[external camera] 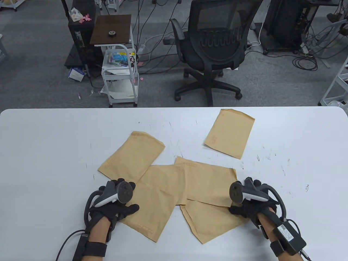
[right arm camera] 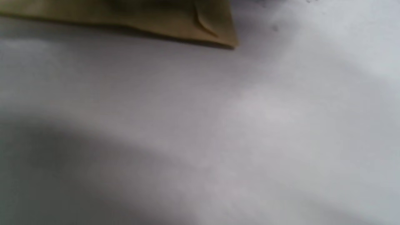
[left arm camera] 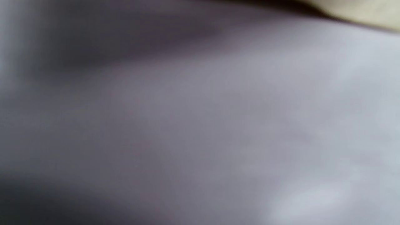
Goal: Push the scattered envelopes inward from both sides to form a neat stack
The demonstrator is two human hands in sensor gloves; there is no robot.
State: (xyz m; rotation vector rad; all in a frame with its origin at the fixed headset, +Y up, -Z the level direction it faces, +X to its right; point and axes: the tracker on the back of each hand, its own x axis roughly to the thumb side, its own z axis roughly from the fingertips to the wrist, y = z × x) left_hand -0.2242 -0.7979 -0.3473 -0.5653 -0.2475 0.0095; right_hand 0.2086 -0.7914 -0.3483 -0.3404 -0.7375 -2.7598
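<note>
Black-gloved left hand (external camera: 114, 206) rests at the 7 o'clock side of the envelope cluster, thumb extended onto the near-left envelope (external camera: 157, 201); the fingers touch the paper without enclosing it. The right hand (external camera: 251, 205) sits at the 4 o'clock side of the cluster, against the right edges of the near-right envelope (external camera: 212, 223) and the centre envelope (external camera: 209, 182). Its fingers are largely hidden behind the tracker, so whether they are spread or curled cannot be determined.

Four kraft-brown envelopes form a loose overlapping cluster between the hands. The centre envelope overlaps the near-left and near-right envelopes. A far-left envelope (external camera: 133, 156) lies at 10 o'clock of the cluster, its near corner touching the near-left envelope. A fifth envelope (external camera: 231, 133) lies apart at 1 o'clock, touching none of the others.

All envelopes lie flat on the white table (external camera: 43, 152), whose surface carries dark scuff marks. The right wrist view shows one envelope corner (right arm camera: 215, 28) against the tabletop; the left wrist view is heavily blurred, with only a tan edge (left arm camera: 365, 12) at its upper right.
</note>
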